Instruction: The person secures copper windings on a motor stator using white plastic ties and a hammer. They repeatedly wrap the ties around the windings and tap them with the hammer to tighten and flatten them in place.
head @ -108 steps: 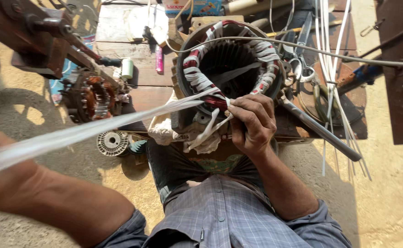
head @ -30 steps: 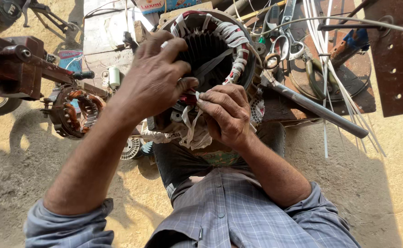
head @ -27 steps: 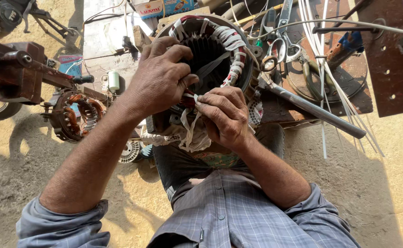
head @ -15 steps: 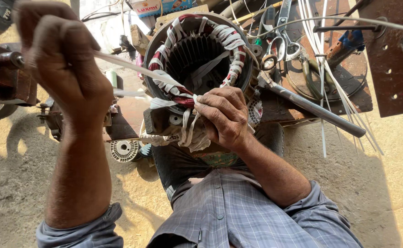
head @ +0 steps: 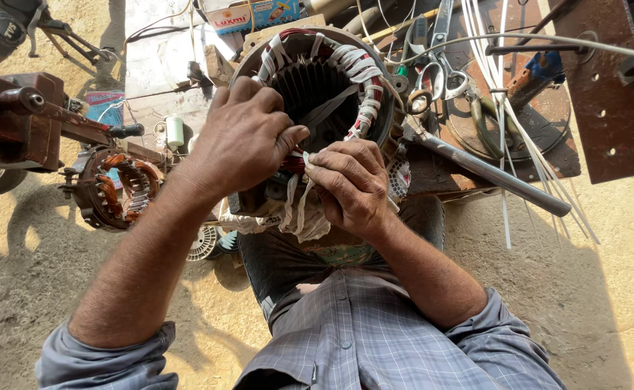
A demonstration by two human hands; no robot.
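A round motor stator (head: 317, 87) with red and white wrapped coils rests against my lap, opening toward me. My left hand (head: 248, 137) lies on its near rim with the fingers curled, thumb and fingertips pinching white binding tape (head: 299, 202). My right hand (head: 349, 188) presses on the same spot of the winding, fingers closed on the tape. Loose ends of the white tape hang below both hands. The near edge of the stator is hidden behind my hands.
A smaller stator (head: 118, 188) with copper coils lies on the sandy ground at left, beside a rusty red winding machine (head: 21, 119). A metal rod (head: 490, 173), scissors (head: 440, 72), white strips (head: 519, 137) and a rusty plate (head: 613, 94) lie at right. A small box (head: 252, 13) sits behind.
My left hand, which had pulled the tape far out to the left, has come back to the stator rim and now pinches the tape next to my right hand.
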